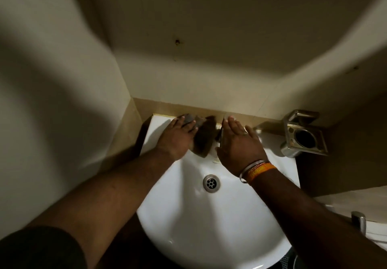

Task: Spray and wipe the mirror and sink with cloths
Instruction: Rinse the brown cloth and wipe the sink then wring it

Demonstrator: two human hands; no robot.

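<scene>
white round sink (209, 222), glossy, with a metal drain (211, 183) in the middle of its bowl. a dark brown cloth (204, 137), blurred and crumpled, lies on the sink's back rim, partly hanging into the bowl.
</scene>
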